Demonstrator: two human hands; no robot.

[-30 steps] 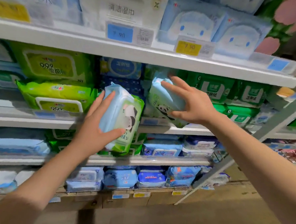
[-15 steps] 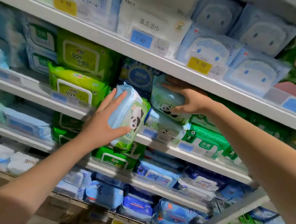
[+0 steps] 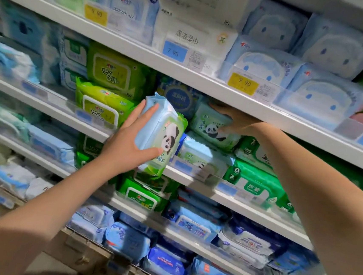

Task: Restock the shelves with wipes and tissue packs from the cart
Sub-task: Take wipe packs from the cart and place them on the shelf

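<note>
A blue-and-green panda wipes pack [image 3: 165,133] is being held upright and slightly tilted in the left grip [image 3: 129,141], just in front of the middle shelf [image 3: 190,178]. A second panda pack [image 3: 212,127] is being held by the right grip [image 3: 239,124] on top of a third panda pack [image 3: 198,156] on that shelf.

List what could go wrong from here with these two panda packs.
1. The upper panda pack under the right hand lies tilted atop the lower panda pack, near the front of the shelf. Once released, it might slide off.
2. The left hand holds the spare panda pack from one side, off the shelf, so it could slip.
</note>
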